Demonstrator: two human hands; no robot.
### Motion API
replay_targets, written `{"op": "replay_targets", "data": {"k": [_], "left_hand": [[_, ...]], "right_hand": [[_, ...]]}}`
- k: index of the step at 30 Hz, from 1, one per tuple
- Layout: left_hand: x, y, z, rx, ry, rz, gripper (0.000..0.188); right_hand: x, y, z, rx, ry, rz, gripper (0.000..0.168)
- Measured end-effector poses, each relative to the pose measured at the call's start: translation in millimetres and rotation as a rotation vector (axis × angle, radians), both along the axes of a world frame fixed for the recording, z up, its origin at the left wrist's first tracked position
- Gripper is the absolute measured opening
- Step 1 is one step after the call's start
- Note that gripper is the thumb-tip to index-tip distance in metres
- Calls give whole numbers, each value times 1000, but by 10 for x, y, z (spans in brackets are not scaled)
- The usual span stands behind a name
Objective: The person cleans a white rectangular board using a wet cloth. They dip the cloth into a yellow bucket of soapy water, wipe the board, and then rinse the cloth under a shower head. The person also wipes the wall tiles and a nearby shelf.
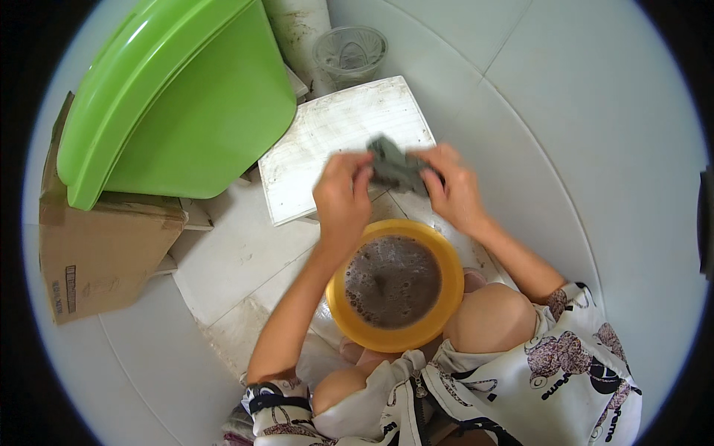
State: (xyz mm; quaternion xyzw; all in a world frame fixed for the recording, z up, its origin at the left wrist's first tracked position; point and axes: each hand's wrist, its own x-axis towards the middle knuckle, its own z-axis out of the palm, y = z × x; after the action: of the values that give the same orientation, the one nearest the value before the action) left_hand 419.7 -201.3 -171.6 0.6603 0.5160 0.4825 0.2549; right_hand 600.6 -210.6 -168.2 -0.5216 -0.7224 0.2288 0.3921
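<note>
A dark green-grey cloth (393,167), blurred by motion, is stretched between my two hands. My left hand (346,187) pinches its left end and my right hand (452,187) grips its right end. Both hands are above the near edge of a white wooden stool or small table (357,122). Below them, between my knees, stands a round yellow basin (452,290) with murky brown, bubbly water (393,281) in it. The cloth's exact kind cannot be told.
A large bright green plastic tub (206,128) stands at the upper left, above a cardboard box (106,251). A clear plastic bowl (350,53) is behind the white stool. Pale walls curve round the right side, and stained tiles (240,267) cover the floor.
</note>
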Motion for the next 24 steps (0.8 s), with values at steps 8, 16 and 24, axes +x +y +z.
{"op": "replay_targets", "data": {"k": [8,16,24], "left_hand": [[-706,520,24,208,274,351,21],[-1101,21,-586,-81,54,540,36],[-1072,114,-605,-85,68,538,37]], "right_hand": [[-370,1223,-314,294,-458,-305,30],[-908,1259,-344,342,-586,-150,21],[-1209,1293,-276,218,-331,194,23]]}}
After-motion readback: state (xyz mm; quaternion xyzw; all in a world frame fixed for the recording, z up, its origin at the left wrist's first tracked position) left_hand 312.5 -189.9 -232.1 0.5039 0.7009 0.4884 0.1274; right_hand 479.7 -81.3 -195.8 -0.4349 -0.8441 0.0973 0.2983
